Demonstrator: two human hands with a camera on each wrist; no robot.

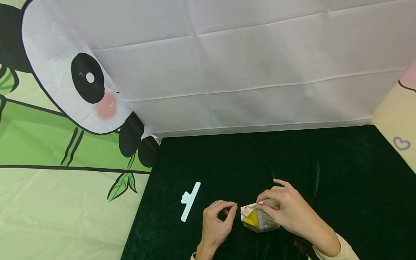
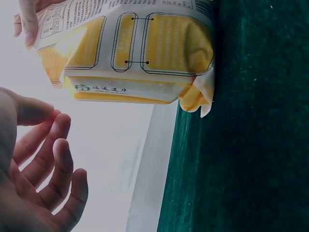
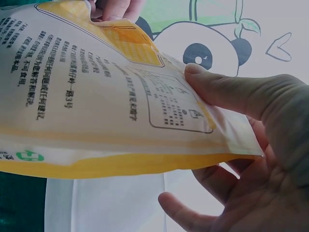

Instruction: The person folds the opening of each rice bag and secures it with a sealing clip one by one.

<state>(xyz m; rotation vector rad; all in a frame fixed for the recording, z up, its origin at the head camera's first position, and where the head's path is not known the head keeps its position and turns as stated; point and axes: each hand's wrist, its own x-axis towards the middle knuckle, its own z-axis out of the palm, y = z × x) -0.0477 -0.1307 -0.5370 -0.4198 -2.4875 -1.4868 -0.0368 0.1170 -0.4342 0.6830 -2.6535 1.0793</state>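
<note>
A white and yellow printed food bag (image 1: 251, 219) stands on the dark green cloth, its top edge folded over toward the left. At its upper right, my right hand (image 1: 287, 207) pinches that edge between thumb and fingers; in the right wrist view the thumb (image 3: 227, 89) lies on the printed face. My left hand (image 1: 217, 220) is just left of the bag, a small gap away. Its thumb and index fingertips meet with nothing seen between them, and the other fingers (image 2: 63, 169) curve loosely. Further left lies a pale blue bag clip (image 1: 190, 201).
The dark green cloth (image 1: 227, 162) covers the table. Behind it rises a white creased backdrop (image 1: 260, 72). On the left hangs a green panel with a panda print (image 1: 74, 108), on the right a cream panel (image 1: 398, 122).
</note>
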